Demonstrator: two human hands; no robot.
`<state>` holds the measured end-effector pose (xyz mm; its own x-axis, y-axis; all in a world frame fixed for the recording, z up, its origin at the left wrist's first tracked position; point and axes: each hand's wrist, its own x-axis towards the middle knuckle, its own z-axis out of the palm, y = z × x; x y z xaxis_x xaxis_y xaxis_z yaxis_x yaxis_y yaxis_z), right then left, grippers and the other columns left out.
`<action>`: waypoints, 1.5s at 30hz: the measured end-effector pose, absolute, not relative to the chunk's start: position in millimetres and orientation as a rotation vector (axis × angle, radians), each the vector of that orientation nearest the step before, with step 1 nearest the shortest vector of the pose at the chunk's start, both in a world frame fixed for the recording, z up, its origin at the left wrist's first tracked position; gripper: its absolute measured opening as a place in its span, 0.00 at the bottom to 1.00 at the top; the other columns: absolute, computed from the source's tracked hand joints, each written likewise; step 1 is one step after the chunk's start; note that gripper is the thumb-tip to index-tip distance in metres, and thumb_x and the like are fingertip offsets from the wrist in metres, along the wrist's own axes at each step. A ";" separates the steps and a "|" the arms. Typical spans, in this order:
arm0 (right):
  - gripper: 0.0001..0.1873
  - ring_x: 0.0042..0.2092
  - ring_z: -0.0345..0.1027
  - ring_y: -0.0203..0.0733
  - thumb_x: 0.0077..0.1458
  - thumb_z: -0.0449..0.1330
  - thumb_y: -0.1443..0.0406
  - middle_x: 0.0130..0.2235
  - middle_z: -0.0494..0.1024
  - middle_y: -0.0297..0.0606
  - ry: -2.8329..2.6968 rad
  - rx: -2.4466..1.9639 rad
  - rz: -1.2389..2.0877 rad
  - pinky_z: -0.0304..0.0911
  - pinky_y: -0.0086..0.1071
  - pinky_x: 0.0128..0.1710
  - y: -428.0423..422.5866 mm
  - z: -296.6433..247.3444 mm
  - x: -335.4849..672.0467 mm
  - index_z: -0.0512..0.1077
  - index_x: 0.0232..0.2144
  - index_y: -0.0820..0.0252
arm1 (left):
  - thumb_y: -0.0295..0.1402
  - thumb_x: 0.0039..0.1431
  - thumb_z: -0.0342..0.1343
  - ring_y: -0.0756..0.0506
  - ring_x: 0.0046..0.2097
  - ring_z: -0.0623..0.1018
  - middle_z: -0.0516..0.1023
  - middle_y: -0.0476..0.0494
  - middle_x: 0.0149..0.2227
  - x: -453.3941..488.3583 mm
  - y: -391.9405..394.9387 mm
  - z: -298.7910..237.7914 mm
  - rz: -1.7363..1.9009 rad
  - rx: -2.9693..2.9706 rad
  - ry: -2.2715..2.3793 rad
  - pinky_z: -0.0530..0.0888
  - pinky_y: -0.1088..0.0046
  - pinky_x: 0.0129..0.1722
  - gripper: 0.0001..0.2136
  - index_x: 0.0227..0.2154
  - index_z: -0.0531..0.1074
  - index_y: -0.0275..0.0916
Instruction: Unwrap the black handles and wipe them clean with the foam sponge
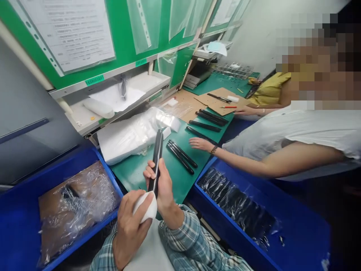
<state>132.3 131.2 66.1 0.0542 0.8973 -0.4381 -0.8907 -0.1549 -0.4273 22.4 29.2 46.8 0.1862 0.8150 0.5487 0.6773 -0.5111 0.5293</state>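
Right hand point(165, 192) grips a black bar point(156, 158) upright, left hand point(129, 233) clenches a white cloth point(145, 209) against it (a slick bar could slip and drop).

Black bar's point(156, 158) lower end hidden behind white cloth point(145, 207); co-worker's head point(310, 64) pixelated

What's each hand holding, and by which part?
Right hand: a black bar, gripped around its lower half. Left hand: a white cloth, bunched in its fingers.
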 end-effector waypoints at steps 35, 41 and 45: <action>0.19 0.24 0.56 0.28 0.83 0.44 0.61 0.32 0.64 0.27 0.297 -0.643 1.700 0.71 0.20 0.26 139.8 87.8 148.1 0.63 0.36 0.54 | 0.23 0.73 0.61 0.40 0.58 0.77 0.76 0.37 0.58 19.1 24.0 50.0 1.367 2.106 1.425 0.77 0.61 0.58 0.27 0.71 0.70 0.46; 0.19 0.26 0.52 0.28 0.70 0.70 0.53 0.34 0.63 0.27 -0.059 -0.778 1.511 0.69 0.20 0.27 132.6 78.9 142.8 0.67 0.35 0.54 | 0.29 0.77 0.57 0.37 0.58 0.78 0.78 0.33 0.57 30.1 31.6 42.6 1.248 2.269 1.447 0.78 0.57 0.58 0.26 0.74 0.65 0.44; 0.23 0.26 0.51 0.29 0.63 0.74 0.47 0.35 0.65 0.27 -0.226 -0.844 1.376 0.65 0.23 0.26 136.0 71.4 140.6 0.68 0.36 0.53 | 0.22 0.74 0.56 0.40 0.55 0.78 0.78 0.35 0.54 36.7 30.2 35.6 1.255 2.185 1.408 0.79 0.61 0.54 0.26 0.72 0.69 0.43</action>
<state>140.6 136.0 71.4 0.2244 0.9189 -0.3244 -0.7666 -0.0391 -0.6409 36.7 30.2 35.6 0.1600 0.8363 0.5244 0.6172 -0.4994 0.6080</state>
